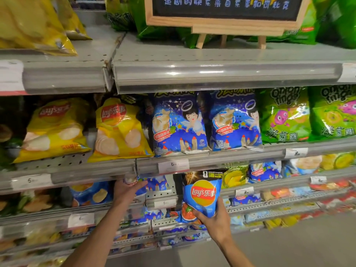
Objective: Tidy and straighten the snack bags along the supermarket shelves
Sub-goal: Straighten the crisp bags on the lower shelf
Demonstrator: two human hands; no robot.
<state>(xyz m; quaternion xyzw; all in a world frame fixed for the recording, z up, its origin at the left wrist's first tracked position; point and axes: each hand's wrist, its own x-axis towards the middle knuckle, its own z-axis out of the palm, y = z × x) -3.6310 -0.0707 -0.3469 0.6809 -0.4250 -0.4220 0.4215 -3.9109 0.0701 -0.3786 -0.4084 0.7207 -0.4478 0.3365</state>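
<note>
— What surrounds the blue chip bag point(203, 195)?
— Yellow bags point(119, 130) and a price rail point(173, 166) above. It stands upright before the lower shelf point(161, 196), right hand point(215, 224) gripping its bottom.
— The left hand point(126, 191)?
— Fingers curled round a shelved blue packet point(154, 185).

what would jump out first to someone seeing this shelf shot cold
Probably the blue Lay's bag held upright by its bottom in the right hand, low centre. Beside it, the left hand grips a blue bag on the third shelf down. Above, two yellow Lay's bags lean beside neat blue cartoon bags.
</note>
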